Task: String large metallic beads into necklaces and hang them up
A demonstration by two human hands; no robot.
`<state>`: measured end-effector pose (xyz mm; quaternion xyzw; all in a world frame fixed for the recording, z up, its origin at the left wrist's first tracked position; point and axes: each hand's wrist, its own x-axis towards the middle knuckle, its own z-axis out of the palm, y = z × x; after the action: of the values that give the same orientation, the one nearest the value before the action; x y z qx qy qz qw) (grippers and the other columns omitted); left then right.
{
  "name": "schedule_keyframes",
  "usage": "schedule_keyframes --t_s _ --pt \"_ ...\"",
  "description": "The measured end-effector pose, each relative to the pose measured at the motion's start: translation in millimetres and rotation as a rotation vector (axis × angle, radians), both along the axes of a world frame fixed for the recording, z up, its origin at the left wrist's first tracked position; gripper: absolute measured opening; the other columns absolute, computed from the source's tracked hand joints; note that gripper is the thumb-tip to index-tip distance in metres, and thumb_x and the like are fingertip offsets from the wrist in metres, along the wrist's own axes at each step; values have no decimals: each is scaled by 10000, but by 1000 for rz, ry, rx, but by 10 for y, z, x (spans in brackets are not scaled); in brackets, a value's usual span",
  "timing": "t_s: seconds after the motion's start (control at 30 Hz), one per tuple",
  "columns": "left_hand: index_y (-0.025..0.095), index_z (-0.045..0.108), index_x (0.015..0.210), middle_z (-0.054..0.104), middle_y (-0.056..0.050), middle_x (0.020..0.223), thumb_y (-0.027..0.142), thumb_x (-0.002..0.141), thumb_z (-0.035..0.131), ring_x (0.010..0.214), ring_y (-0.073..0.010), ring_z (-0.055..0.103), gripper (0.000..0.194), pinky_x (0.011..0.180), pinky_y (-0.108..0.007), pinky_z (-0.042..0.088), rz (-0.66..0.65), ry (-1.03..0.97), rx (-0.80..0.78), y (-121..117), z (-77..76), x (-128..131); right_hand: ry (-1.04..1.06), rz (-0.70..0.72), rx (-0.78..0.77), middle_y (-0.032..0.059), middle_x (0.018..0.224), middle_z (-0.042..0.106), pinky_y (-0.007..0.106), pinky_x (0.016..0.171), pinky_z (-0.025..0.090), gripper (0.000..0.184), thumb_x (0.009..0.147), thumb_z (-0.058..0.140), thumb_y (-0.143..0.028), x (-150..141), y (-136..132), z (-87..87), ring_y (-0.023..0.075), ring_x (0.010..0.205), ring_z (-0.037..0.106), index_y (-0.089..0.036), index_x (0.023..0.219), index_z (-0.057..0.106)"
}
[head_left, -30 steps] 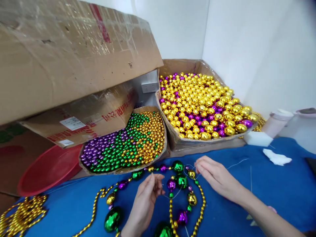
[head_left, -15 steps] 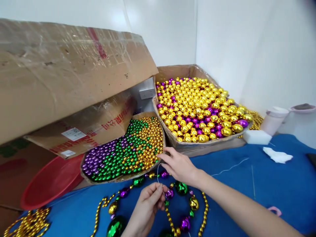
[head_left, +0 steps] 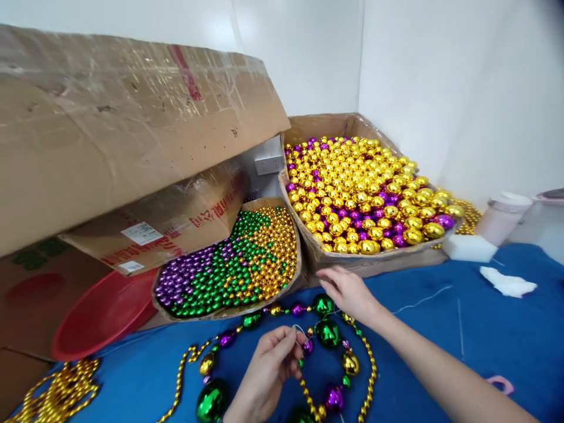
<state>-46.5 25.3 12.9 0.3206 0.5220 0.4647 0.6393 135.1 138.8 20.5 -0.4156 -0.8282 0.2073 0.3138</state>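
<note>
My left hand (head_left: 275, 365) is closed in a pinch on a thin clear string (head_left: 298, 327), which makes a small loop above the fingertips. Up and to the right, my right hand (head_left: 350, 295) has its fingers bent together, with the string running toward its lower fingers. Around both hands lies a beaded necklace of green, purple and gold balls, including a large green bead (head_left: 328, 333), a purple bead (head_left: 335, 398) and a gold bead (head_left: 351, 363). The left fingers are right beside a small purple bead (head_left: 308, 346). The left fingertips partly hide the string.
A cardboard box (head_left: 304, 235) of large gold and purple beads stands behind, beside a box of smaller beads (head_left: 238, 261). A red basin (head_left: 103, 317) and gold bead strands (head_left: 61, 390) lie left. White foam (head_left: 469, 248), crumpled tissue (head_left: 506, 282) and pink-handled scissors (head_left: 501, 385) are right.
My right hand has moved right, away from my left hand. The loop of string above the left fingers has become smaller. The whole view has shifted slightly.
</note>
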Motion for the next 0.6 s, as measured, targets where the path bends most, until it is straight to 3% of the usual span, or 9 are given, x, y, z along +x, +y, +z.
schedule_keyframes --t_s 0.1,0.17,0.23,0.3,0.37,0.4,0.43,0.5,0.6 --pt "130 640 785 503 18 607 374 816 607 485 -75 420 248 486 -219 372 56 -79 -16 -3 -52 -14 -50 122 4 69 1027 662 282 804 437 245 919 423 -286 70 -200 51 184 941 618 -224 1044 624" --pt "127 641 785 509 14 610 368 813 611 491 -76 427 244 487 -217 373 66 -69 -7 -9 -67 -11 -117 291 -26 -12 755 695 204 654 442 195 867 512 -322 46 -430 25 135 728 650 -260 771 670" --pt "125 642 777 522 8 617 365 810 617 502 -79 438 243 495 -216 378 63 -32 9 -18 -68 -3 -172 354 -59 -20 611 679 202 550 417 197 836 534 -288 -21 -587 -41 135 583 641 -253 699 671" --pt "127 642 767 531 6 618 367 802 626 504 -80 443 243 500 -215 381 61 7 15 -27 -66 3 -183 290 -83 28 683 707 239 557 427 246 850 470 -215 -101 -611 -100 174 596 653 -231 997 665" --pt "130 642 765 536 6 617 374 794 633 499 -79 440 246 497 -215 382 60 23 5 -35 -71 1 -145 225 -99 78 860 712 278 643 461 476 868 410 -168 -165 -538 -108 200 728 664 -191 1343 424" --pt "131 642 766 536 7 615 378 789 637 497 -79 437 248 496 -216 383 61 20 1 -37 -78 -2 -117 226 -106 78 942 696 284 705 468 543 874 408 -164 -186 -492 -91 194 808 656 -201 1408 318" --pt "132 641 767 536 7 614 381 784 641 496 -80 435 250 494 -217 384 63 11 -1 -39 -86 -7 -89 246 -113 63 1004 677 275 762 466 555 881 415 -170 -201 -453 -65 177 878 641 -233 1419 294" --pt "133 639 768 534 6 615 386 776 648 500 -83 432 253 491 -218 385 64 -9 4 -38 -103 -17 -39 303 -127 26 1065 647 243 834 448 476 887 444 -193 -214 -410 -6 145 968 606 -287 1352 410" --pt "137 628 750 537 5 616 383 783 642 506 -88 436 248 495 -222 390 58 -17 23 -31 -123 -24 16 324 -152 30 1073 638 259 852 443 332 895 460 -220 -227 -422 22 154 994 591 -271 1204 569"
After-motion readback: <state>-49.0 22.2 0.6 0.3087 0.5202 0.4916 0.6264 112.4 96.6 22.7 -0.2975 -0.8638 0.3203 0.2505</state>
